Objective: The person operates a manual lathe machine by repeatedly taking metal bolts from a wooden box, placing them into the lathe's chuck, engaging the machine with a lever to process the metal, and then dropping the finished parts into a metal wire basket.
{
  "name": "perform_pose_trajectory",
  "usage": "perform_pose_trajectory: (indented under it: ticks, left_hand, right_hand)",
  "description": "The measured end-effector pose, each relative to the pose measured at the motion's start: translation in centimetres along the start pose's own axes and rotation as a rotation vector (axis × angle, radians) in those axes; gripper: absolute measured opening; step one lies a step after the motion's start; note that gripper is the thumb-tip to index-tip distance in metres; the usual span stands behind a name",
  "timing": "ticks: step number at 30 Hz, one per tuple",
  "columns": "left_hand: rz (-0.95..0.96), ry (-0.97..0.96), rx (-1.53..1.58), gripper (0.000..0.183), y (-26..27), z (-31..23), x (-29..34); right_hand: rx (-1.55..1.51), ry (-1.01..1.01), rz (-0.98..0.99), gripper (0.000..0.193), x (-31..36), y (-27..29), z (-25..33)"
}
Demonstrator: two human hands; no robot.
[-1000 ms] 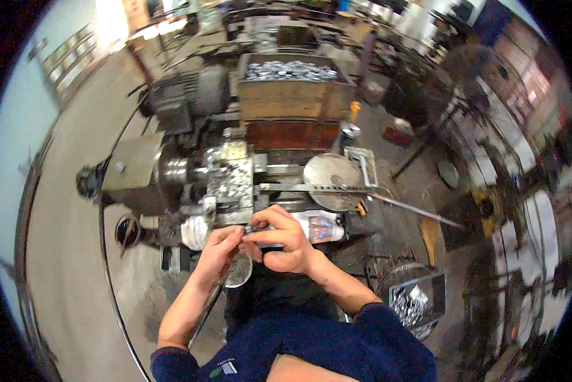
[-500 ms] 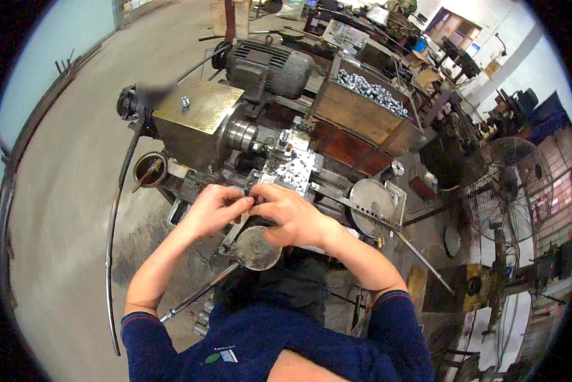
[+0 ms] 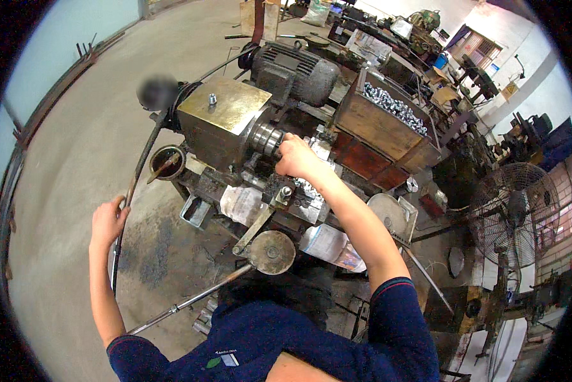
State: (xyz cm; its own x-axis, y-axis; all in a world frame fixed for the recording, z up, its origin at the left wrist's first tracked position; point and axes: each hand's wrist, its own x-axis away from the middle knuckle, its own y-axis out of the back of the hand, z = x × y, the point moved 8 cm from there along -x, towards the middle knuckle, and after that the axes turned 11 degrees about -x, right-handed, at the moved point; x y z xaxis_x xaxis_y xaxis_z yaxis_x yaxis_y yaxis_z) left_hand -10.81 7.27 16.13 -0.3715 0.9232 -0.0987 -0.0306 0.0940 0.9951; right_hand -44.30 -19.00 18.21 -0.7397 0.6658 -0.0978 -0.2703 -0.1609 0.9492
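Observation:
My left hand [image 3: 109, 221] is closed round a long dark lever [image 3: 139, 164], which runs up to the left end of the lathe's headstock [image 3: 217, 141]. At the round steel spindle nose [image 3: 266, 138] my right hand [image 3: 295, 158] has its fingers closed together. Whatever those fingers hold is hidden behind them. Just below that hand lies the slide [image 3: 311, 194], strewn with metal chips. A flat bar handle [image 3: 255, 230] and a round handwheel disc [image 3: 272, 252] are nearer to me. On the headstock's brass-coloured top plate [image 3: 232, 102] stands a small shiny metal piece [image 3: 212, 99].
A wooden box [image 3: 378, 118] full of small silver metal parts stands behind the slide. A dark electric motor [image 3: 295, 71] sits beyond the headstock. To its left hangs a round pot [image 3: 168, 163] with a brush. A caged fan [image 3: 518, 207] stands at right.
My hands have parted from in front of the slide. The left went out leftward to the lever; the right moved up to the spindle nose. The view has shifted slightly.

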Motion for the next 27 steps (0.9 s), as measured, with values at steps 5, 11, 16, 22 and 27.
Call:
perform_pose_trajectory:
  ticks: [5,11,16,22,27]
  left_hand:
    - [-0.061,0.207,0.221,0.040,-3.7,1.3,2.2]
    - [-0.052,0.174,-0.145,0.027,-6.3,4.3,-0.7]
    - [-0.080,0.189,-0.494,0.009,-4.7,14.2,-6.2]
    - [-0.069,0.311,-0.132,0.022,-5.2,12.8,-7.4]
    - [-0.345,0.291,0.718,0.031,-13.8,1.9,-6.0]
  right_hand:
    - [-0.287,-0.117,-0.068,0.029,-0.7,0.1,-0.2]
    - [-0.333,-0.187,-0.201,0.023,-0.8,1.1,-1.0]
    - [-0.354,-0.139,-0.247,0.025,-0.9,1.6,0.3]
    - [-0.316,-0.038,-0.277,0.018,1.5,3.6,1.0]
    - [-0.404,0.091,-0.496,0.022,10.9,9.4,-1.4]
